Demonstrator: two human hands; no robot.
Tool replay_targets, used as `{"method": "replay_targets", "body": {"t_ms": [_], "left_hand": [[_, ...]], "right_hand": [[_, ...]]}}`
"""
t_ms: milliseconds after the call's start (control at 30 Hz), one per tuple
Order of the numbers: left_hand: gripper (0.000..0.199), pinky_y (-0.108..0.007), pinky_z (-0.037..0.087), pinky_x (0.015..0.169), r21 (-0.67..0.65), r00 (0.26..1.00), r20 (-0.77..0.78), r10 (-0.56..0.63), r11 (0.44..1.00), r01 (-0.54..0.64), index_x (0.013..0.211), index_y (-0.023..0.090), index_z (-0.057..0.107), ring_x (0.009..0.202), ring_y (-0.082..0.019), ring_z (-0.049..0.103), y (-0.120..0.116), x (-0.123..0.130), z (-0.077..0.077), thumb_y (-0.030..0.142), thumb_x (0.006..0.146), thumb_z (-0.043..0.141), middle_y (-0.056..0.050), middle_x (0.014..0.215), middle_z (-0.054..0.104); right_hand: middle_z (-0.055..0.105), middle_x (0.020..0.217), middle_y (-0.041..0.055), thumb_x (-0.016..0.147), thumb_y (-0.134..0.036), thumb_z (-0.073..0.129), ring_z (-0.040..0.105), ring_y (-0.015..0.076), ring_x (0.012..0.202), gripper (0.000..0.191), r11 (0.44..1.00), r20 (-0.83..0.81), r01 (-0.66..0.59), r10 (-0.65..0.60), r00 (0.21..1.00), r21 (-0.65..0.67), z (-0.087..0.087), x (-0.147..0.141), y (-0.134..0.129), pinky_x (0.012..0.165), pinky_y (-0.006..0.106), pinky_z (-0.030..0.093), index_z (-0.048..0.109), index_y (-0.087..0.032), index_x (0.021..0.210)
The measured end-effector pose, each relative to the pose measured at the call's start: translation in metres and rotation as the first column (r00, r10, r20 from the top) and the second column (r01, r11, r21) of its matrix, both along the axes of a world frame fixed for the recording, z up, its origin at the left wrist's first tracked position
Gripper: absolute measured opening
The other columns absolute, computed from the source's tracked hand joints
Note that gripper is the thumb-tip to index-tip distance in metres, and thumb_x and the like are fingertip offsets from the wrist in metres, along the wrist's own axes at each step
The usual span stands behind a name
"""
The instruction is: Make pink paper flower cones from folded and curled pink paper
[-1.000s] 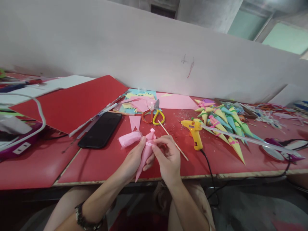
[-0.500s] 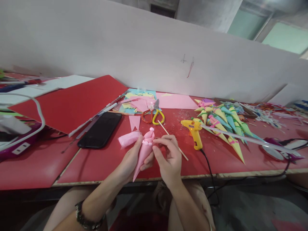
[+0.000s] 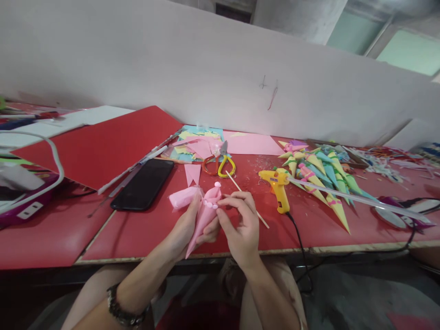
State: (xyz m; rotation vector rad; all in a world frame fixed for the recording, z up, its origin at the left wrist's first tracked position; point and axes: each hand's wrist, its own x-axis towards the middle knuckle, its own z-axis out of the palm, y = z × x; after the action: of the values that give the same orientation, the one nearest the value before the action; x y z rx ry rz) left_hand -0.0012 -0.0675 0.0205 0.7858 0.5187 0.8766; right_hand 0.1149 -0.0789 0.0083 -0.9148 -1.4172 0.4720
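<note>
A pink paper cone (image 3: 204,222) points down and toward me, with small pale pink balls round its upper rim and one ball at the top. My left hand (image 3: 185,229) is wrapped round the cone from the left and behind. At the rim's right side, the thumb and forefinger of my right hand (image 3: 242,227) come together against the pale balls; whether a piece is pinched between them is hidden. Just left of the cone lies a wrapped pink clay pack (image 3: 182,197). A thin wooden stick (image 3: 262,220) rests on the table behind my right hand.
A yellow glue gun (image 3: 279,188) with a long clear glue stick lies to the right. Beyond it are several finished paper cones (image 3: 319,174). Scissors (image 3: 220,162) and pink paper (image 3: 252,143) lie at the back. A black phone (image 3: 142,185) and red board (image 3: 103,146) are left.
The cone's tip has swung slightly left as my left hand tilts it. My right fingers have shifted a little left along the rim, staying close to the pale balls.
</note>
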Motion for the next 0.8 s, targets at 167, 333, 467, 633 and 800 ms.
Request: {"method": "replay_targets", "body": {"t_ms": [167, 333, 467, 633, 800], "left_hand": [[0.049, -0.015, 0.016, 0.032, 0.027, 0.998, 0.005, -0.061, 0.998, 0.061, 0.074, 0.017, 0.054, 0.027, -0.001, 0.018, 0.0026, -0.0035, -0.002, 0.065, 0.067, 0.057, 0.01, 0.039, 0.039], [0.046, -0.016, 0.017, 0.032, -0.014, 0.999, -0.02, -0.028, 1.0, 0.027, 0.075, 0.017, 0.055, 0.027, -0.002, 0.019, 0.0021, -0.0051, 0.0018, 0.062, 0.068, 0.058, 0.01, 0.038, 0.038], [0.043, -0.016, 0.017, 0.032, -0.021, 0.999, -0.036, -0.001, 1.0, 0.0, 0.067, 0.017, 0.052, 0.025, -0.001, 0.02, 0.002, -0.0057, 0.0018, 0.06, 0.071, 0.057, 0.01, 0.038, 0.037], [0.056, -0.016, 0.02, 0.032, 0.018, 0.996, -0.072, -0.05, 0.998, 0.052, 0.048, 0.016, 0.042, 0.025, -0.002, 0.021, 0.0028, -0.0069, -0.0021, 0.065, 0.072, 0.051, 0.009, 0.033, 0.032], [0.047, -0.016, 0.022, 0.032, 0.069, 0.995, -0.098, 0.008, 0.998, -0.001, 0.06, 0.016, 0.045, 0.026, -0.001, 0.02, 0.0022, -0.0041, 0.0008, 0.061, 0.072, 0.055, 0.01, 0.038, 0.038]], "right_hand": [[0.049, 0.087, 0.0025, 0.08, -0.017, 0.056, 0.055, 0.0163, 0.087, 0.008, 0.996, -0.065, -0.074, 0.07, 0.995, -0.056, -0.001, 0.0019, 0.0018, 0.077, 0.029, 0.047, 0.062, -0.022, 0.081], [0.051, 0.088, 0.0024, 0.082, -0.016, 0.053, 0.055, 0.0162, 0.088, 0.014, 0.998, 0.056, -0.044, 0.042, 0.998, 0.042, 0.0009, 0.0028, 0.0007, 0.081, 0.031, 0.046, 0.063, -0.024, 0.086], [0.05, 0.091, 0.0031, 0.082, -0.014, 0.051, 0.055, 0.0162, 0.089, 0.018, 0.992, 0.142, -0.057, 0.041, 0.989, 0.11, 0.0016, 0.0028, -0.0012, 0.081, 0.032, 0.046, 0.061, -0.025, 0.092], [0.052, 0.088, 0.0027, 0.082, -0.014, 0.05, 0.055, 0.0164, 0.09, 0.015, 0.994, 0.111, -0.061, 0.051, 0.992, 0.086, 0.0013, 0.002, -0.0009, 0.081, 0.032, 0.046, 0.061, -0.024, 0.087], [0.051, 0.086, 0.0024, 0.081, -0.018, 0.053, 0.055, 0.0159, 0.087, 0.009, 0.995, -0.014, -0.095, 0.094, 0.995, -0.023, -0.0001, 0.0019, 0.001, 0.077, 0.029, 0.046, 0.061, -0.022, 0.081]]}}
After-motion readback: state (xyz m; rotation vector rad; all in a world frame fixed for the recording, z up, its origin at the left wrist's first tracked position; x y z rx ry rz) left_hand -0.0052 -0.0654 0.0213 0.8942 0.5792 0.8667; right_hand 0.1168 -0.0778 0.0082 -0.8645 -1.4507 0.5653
